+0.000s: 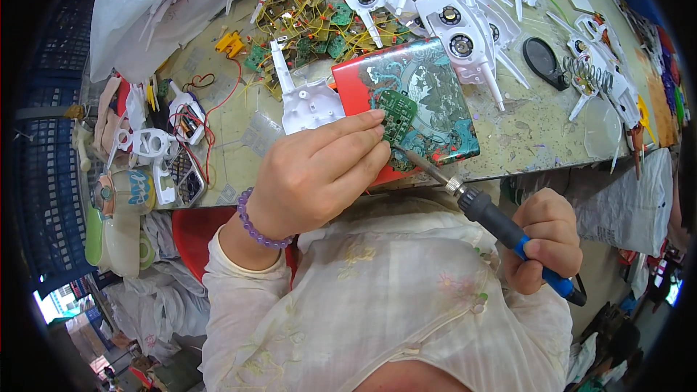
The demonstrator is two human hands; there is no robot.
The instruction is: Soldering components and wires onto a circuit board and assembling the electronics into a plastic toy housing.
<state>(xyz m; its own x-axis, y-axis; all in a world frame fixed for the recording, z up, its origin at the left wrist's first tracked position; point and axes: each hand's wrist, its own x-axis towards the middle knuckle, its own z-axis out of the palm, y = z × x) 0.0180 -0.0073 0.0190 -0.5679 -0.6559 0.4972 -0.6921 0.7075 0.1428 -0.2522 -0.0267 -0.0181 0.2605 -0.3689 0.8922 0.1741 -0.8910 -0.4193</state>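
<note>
1. the left hand reaches up and to the right from the lower middle, wrist bent, a purple bead bracelet round it. its fingers are curled narrow and pinch the small green round-edged circuit board at its lower left edge.
2. that board lies tilted on the red and teal patterned flat tin, which rests at the near edge of the worn pale worktable.
3. the right hand sits low on the right, below the table edge, fist closed round the blue and black handle of the soldering iron. the iron slants up and left, and its metal tip meets the board's lower edge.
4. the left fingers hide part of the board, so the exact spot of the tip's contact is hard to make out.
5. behind lie a white moulded plastic shell, a heap of green boards with yellow wires and white plastic housings with round black centres; the fisheye rim bends and cuts off the far ones.
</note>
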